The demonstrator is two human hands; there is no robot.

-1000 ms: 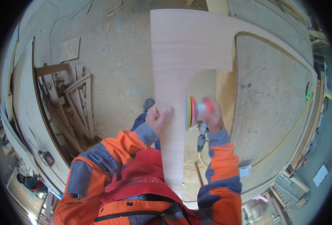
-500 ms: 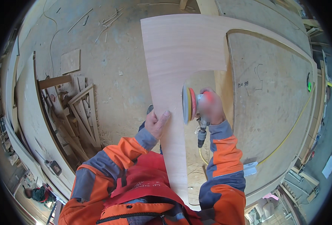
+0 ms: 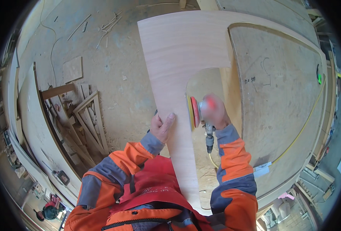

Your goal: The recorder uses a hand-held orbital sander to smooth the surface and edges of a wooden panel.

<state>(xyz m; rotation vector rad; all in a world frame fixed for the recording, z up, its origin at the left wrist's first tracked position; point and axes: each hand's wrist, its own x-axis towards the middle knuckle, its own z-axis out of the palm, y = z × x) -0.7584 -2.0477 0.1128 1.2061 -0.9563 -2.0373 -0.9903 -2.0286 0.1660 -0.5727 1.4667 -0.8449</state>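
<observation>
A pale wooden panel with a curved cut-out runs up the middle of the view. Around its left edge my left hand is closed, thumb on top and the other fingers hidden beneath. My right hand, partly blurred, is wrapped around a disc sander with a red and yellow pad. The pad stands on edge, its face against the panel's inner cut edge. Below the grip hangs the sander's metal hose fitting, with a thin yellow hose leading off.
To the right lies a large board with pencil marks, a white paper piece and a green-tipped item on it. Wood offcuts are heaped at left, near a dark tool. Thin strips litter the floor, and a person is at lower left.
The sander has come slightly down along the cut edge and its pad has turned, hiding the grey disc face seen before. My left hand keeps its hold. The whole view has shifted a little.
</observation>
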